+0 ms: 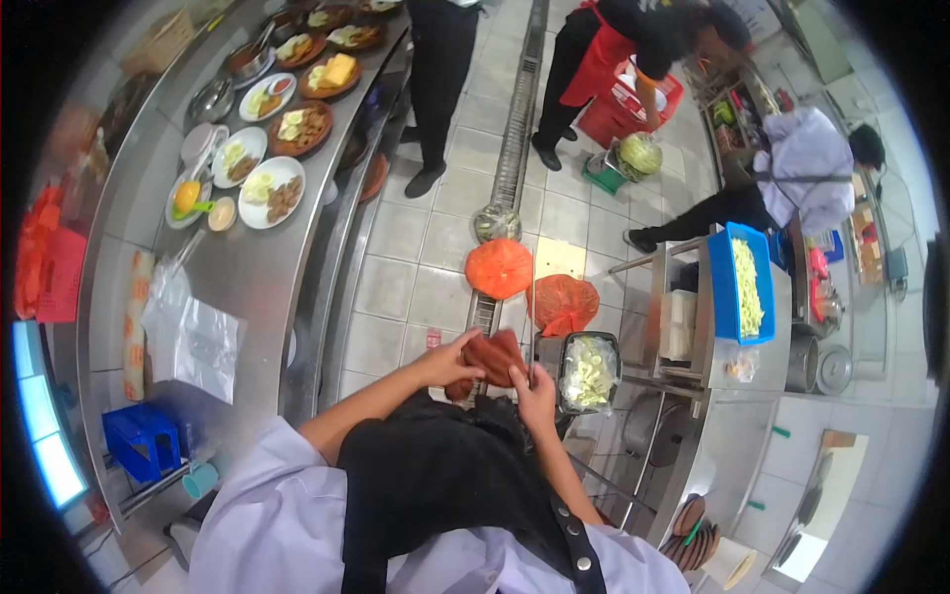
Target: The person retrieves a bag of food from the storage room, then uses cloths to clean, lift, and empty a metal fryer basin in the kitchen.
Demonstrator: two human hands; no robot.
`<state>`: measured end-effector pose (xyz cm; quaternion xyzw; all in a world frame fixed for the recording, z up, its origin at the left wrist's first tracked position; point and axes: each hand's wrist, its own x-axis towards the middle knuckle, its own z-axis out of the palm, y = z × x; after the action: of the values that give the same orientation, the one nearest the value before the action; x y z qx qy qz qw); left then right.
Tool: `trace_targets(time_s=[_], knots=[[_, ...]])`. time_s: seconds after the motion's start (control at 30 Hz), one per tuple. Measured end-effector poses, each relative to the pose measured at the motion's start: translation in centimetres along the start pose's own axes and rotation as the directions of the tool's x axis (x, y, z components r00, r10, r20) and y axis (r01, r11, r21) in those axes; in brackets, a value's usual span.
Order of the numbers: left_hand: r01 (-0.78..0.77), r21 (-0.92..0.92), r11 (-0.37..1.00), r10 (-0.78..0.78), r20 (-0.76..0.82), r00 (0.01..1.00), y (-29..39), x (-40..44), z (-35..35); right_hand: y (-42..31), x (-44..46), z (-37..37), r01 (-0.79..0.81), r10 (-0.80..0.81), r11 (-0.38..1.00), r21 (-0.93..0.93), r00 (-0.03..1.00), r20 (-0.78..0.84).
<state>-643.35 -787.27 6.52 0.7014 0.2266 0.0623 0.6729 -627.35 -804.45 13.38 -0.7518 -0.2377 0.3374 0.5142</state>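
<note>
Both hands on brown item, just L of veg tub.
Via head cam I've got L hand on the item's L side, fingers part-curled, thumb at its near edge; R hand pinches the R side, gap approx nil bar the item. Exact type unclear, & can't tell if anything's inside. Rel. to veg tub: round orange bag beyond & L, red-orange bag closer, just beyond; worktop well apart to L; blue tray beyond & R. To do this well, I'd keep grip light & even both sides, wrists lvl, R hand off the tub rim, so nothing drops in.
</note>
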Motion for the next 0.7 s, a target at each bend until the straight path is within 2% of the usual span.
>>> trace_targets(time_s=[0.03,0.13,0.23,0.27,0.3,0.33,0.37,0.43,0.5,0.53,0.63,0.7], knots=[[-0.088,-0.128,0.988,0.083,-0.041,0.996,0.4,0.3,-1.5,-0.6,1.1,1.4,0.053,-0.053,0.998,-0.042,0.999,0.012],[-0.009,-0.136,0.991,0.001,-0.060,0.998,-0.7,1.4,-5.9,-4.9,3.4,4.2,0.082,-0.082,0.997,-0.013,0.997,-0.010],[0.045,-0.421,0.906,-0.074,-0.054,0.996,-1.4,3.1,-9.8,-6.9,6.0,5.6,0.209,-0.209,0.975,-0.076,0.978,0.011],[0.009,-0.625,0.781,-0.027,-0.020,0.999,-1.1,3.7,-10.8,-7.6,6.8,6.2,0.194,-0.194,0.980,-0.030,0.981,0.003],[0.032,-0.358,0.933,-0.067,-0.088,0.994,-0.3,4.0,-11.6,-8.2,7.8,6.6,0.183,-0.182,0.982,-0.045,0.983,0.021],[0.077,-0.058,0.995,-0.085,-0.161,0.983,0.5,4.4,-12.2,-9.0,8.7,6.8,0.205,-0.202,0.974,-0.095,0.979,0.038],[0.134,0.248,0.960,-0.075,-0.231,0.970,1.8,5.1,-13.0,-10.1,10.0,7.1,0.230,-0.224,0.963,-0.143,0.973,0.056],[0.043,0.147,0.988,-0.034,-0.061,0.998,4.9,7.3,-14.3,-12.2,12.6,7.4,0.310,-0.293,0.916,-0.254,0.951,0.101],[-0.108,-0.120,0.987,0.120,0.099,0.988,5.9,10.6,-15.1,-13.1,15.7,7.4,0.360,-0.338,0.886,-0.293,0.933,0.123],[-0.027,-0.386,0.922,0.089,0.144,0.986,5.2,12.7,-14.9,-13.3,17.3,7.6,0.372,-0.353,0.886,-0.276,0.928,0.116],[-0.040,-0.019,0.999,0.042,0.096,0.995,8.1,17.7,-17.8,-15.0,22.6,6.9,0.337,-0.320,0.901,-0.272,0.942,0.104],[0.049,0.139,0.989,-0.054,0.033,0.998,11.5,20.2,-20.2,-15.8,26.4,6.1,0.270,-0.253,0.915,-0.300,0.963,0.093]])
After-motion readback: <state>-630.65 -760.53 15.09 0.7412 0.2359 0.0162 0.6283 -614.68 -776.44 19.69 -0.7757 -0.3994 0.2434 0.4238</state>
